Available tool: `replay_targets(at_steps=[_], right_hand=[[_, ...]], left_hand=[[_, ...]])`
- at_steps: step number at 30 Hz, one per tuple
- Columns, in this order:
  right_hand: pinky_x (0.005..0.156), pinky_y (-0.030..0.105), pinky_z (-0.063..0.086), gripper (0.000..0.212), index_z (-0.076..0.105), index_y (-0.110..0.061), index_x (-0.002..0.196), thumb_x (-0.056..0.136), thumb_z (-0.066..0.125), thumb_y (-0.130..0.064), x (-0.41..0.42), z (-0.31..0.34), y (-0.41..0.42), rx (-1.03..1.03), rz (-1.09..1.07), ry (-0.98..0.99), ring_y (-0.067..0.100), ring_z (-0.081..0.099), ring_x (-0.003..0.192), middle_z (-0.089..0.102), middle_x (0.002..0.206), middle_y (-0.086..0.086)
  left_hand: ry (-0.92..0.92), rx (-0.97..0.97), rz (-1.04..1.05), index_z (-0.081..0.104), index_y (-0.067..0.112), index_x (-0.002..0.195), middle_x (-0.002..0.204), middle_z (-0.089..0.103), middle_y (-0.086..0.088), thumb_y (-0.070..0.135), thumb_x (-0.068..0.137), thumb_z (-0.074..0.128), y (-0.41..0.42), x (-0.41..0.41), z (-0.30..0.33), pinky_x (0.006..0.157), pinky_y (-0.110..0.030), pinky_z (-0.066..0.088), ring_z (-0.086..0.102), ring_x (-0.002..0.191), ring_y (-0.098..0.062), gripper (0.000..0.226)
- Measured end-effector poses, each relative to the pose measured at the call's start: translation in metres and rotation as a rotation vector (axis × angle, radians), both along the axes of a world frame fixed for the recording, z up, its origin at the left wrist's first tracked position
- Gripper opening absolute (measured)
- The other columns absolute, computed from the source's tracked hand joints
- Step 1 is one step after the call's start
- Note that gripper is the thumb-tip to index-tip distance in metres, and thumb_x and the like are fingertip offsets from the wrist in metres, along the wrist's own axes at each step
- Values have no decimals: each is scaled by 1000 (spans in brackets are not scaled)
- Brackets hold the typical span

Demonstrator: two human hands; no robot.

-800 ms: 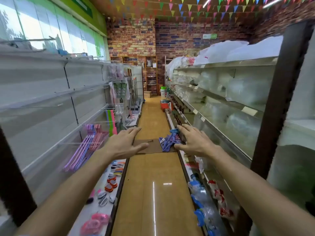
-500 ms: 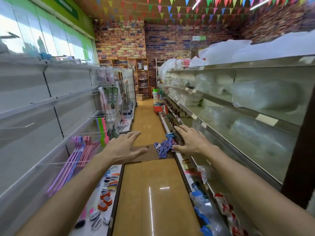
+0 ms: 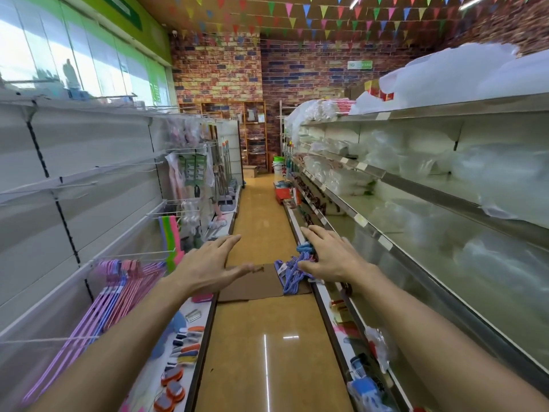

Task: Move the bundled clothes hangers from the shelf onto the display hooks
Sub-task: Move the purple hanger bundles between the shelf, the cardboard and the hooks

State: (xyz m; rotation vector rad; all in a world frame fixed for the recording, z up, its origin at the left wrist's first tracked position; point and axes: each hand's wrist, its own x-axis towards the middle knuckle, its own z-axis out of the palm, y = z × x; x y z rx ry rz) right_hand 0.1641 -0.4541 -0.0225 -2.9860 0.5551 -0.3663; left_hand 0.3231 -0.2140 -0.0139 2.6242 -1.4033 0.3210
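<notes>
Pink and purple hangers (image 3: 118, 292) are already hanging on the display hooks (image 3: 133, 253), left of the cardboard sheet (image 3: 255, 282); the blue hanger bundle (image 3: 292, 270) is lying at its right edge, unlifted. Right hand (image 3: 329, 255) is hovering over it, left hand (image 3: 208, 264) alongside, both with fingers spread wide, holding nothing

Glossy floor (image 3: 267, 352) (mirror-like), matt cardboard (image 3: 252, 283), plastic hangers (image 3: 292, 273).

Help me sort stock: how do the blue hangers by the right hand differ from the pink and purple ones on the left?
The blue hangers lie in a loose heap low down on cardboard; the pink and purple hangers hang in a row from display hooks. The blue heap looks smaller than the hanging row. The right hand reaches over the blue ones; neither hand is at the pink ones. Both look like thin hangers.
</notes>
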Motion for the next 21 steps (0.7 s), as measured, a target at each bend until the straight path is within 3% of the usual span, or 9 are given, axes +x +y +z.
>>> replay_targets(at_steps=[3, 13, 17, 21], right_hand=[[121, 55, 17, 90, 7, -31, 159, 89, 55, -61, 46, 3, -46, 6, 7, 3, 24, 16, 150, 9, 166, -4], [119, 55, 17, 89, 5, -31, 158, 90, 54, -60, 186, 17, -171, -6, 19, 24, 26, 16, 150, 9, 166, -3], [121, 53, 18, 88, 7, -30, 159, 91, 54, -60, 243, 8, -212, 11, 16, 40, 26, 15, 151, 9, 166, -3], [120, 52, 19, 87, 8, -29, 159, 91, 54, -59, 309, 1, -250, 7, 12, 36, 25, 16, 150, 10, 166, -3]], left_hand=[[-3, 23, 32, 12, 35, 156, 160, 29, 7, 92, 74, 20, -45, 46, 6, 103, -40, 46, 41, 138, -15, 101], [43, -13, 60, 11, 35, 156, 162, 25, 5, 97, 66, 13, -168, 181, 11, 106, -42, 45, 40, 139, -17, 109], [57, -10, 48, 12, 35, 156, 162, 25, 8, 85, 80, 27, -206, 229, 2, 106, -41, 41, 38, 140, -16, 93], [62, 0, 48, 13, 35, 157, 162, 25, 8, 83, 82, 29, -243, 298, -2, 106, -41, 40, 37, 141, -16, 91]])
